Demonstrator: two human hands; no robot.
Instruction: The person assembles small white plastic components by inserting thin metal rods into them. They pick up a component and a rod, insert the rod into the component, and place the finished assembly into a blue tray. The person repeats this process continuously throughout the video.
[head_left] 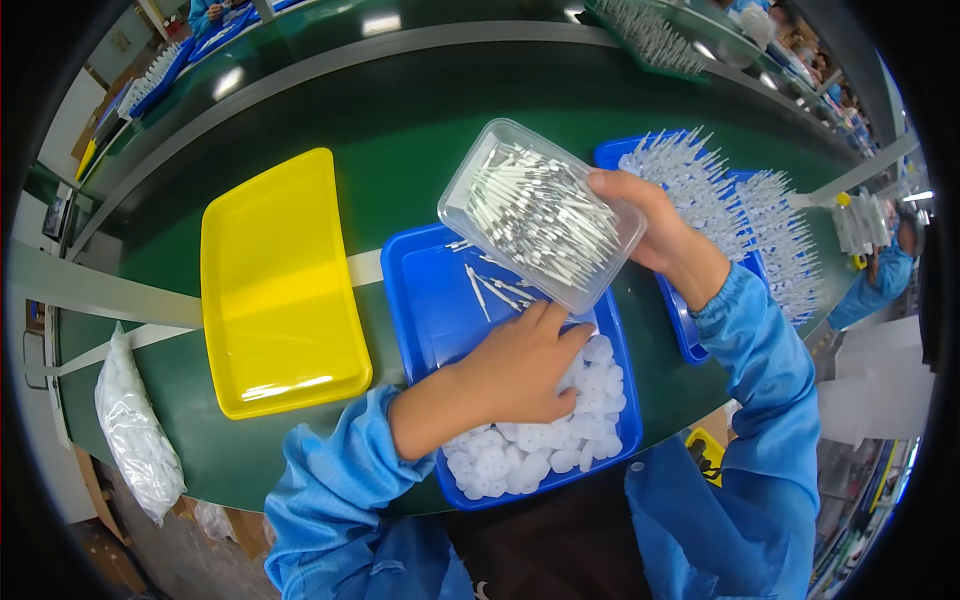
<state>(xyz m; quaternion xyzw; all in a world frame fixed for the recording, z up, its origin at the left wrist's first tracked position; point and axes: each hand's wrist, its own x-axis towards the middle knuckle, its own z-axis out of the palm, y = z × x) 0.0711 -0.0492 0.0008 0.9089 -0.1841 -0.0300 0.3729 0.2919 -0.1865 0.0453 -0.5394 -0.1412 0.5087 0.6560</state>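
Right fingers (622,187) grip a clear box (630,232) of white rods (540,210); whether left fingers (572,340) grip is unclear.

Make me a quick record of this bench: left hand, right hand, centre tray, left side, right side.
Left hand: over the white discs, fingertips near loose white rods; grip unclear
Right hand: holding a tilted clear plastic box of thin white rods
Centre tray: blue tray, discs toward the person
Left side: yellow tray; clear bag of white pieces
Right side: blue trays bearing spiky white parts
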